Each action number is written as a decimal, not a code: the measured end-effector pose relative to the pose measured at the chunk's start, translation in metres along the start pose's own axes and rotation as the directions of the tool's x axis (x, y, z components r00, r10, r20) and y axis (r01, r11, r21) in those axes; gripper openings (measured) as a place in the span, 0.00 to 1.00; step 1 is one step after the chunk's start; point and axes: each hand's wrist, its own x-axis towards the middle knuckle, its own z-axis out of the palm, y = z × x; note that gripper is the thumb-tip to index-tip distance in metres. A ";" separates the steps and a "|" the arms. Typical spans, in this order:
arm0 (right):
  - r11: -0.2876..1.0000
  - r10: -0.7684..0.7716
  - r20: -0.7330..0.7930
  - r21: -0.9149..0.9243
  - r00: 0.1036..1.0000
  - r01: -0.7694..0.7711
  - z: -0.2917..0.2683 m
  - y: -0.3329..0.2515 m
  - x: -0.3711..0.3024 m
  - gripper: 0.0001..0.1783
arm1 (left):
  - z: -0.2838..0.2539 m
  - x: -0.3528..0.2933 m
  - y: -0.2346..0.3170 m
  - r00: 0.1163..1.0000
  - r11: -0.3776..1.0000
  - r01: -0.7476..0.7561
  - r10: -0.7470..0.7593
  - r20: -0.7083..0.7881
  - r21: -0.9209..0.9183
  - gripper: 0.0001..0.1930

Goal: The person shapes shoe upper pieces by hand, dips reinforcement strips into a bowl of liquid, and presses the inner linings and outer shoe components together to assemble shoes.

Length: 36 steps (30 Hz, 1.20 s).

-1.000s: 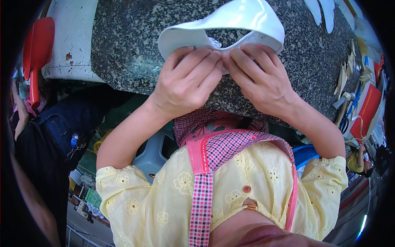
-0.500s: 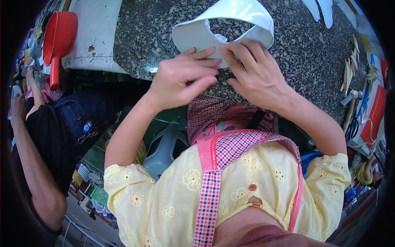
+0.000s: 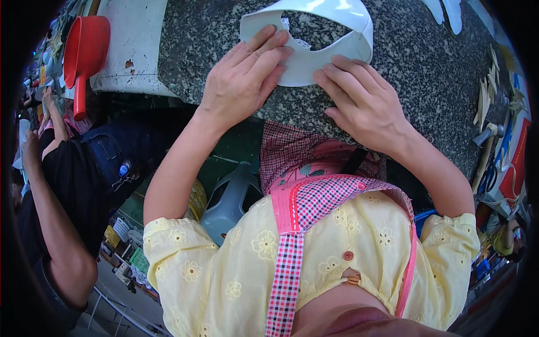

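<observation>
A glossy white curved piece [image 3: 303,64], resembling a shoe upper with an opening in its middle, rests on the speckled stone slab [image 3: 213,33]. My left hand [image 3: 241,73] lies over its left side, fingers stretched out and pressing on the surface. Along the near right edge, my right hand [image 3: 359,92] rests its fingertips on the piece; its thumb sticks out, away from the piece. Neither hand is wrapped round it. White netting-like material [image 3: 302,44] shows inside the opening. The underside of the piece is hidden.
A red scoop [image 3: 85,50] is at the left, beside a pale worn tabletop [image 3: 126,62]. On the right are pale strips [image 3: 484,95], a hammer [image 3: 487,133] and scissors [image 3: 489,177]. Two white pieces [image 3: 446,14] lie at the far right. Another person [image 3: 73,185] stands left; a grey stool [image 3: 230,202] is below.
My left hand has moved up and left from the near edge onto the piece's left side. My right hand has shifted slightly right and nearer to me, and its fingers have drawn closer together.
</observation>
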 end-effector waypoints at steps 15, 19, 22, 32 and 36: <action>0.960 -0.221 -0.076 -0.194 0.972 0.203 -0.003 0.005 0.013 0.08 | -0.012 0.035 -0.016 0.907 0.862 0.396 -0.421 -0.012 -0.318 0.14; 0.970 -0.195 -0.136 -0.176 0.971 0.169 -0.004 0.002 0.007 0.09 | -0.007 0.032 -0.016 0.822 0.708 0.534 -0.562 0.088 -0.462 0.14; 0.996 -0.074 0.069 -0.041 0.995 0.077 -0.017 0.006 0.016 0.12 | -0.012 0.034 0.001 0.774 0.417 0.494 -0.611 0.168 -0.763 0.14; 0.894 -0.406 -0.318 -0.333 0.857 0.300 -0.071 0.029 0.014 0.18 | -0.061 0.023 0.016 0.936 0.850 0.117 -0.267 -0.228 -0.514 0.07; 0.929 -0.370 -0.232 -0.056 0.900 0.367 -0.099 0.030 0.009 0.19 | -0.079 0.045 0.038 0.925 0.968 -0.246 0.251 -0.287 0.052 0.14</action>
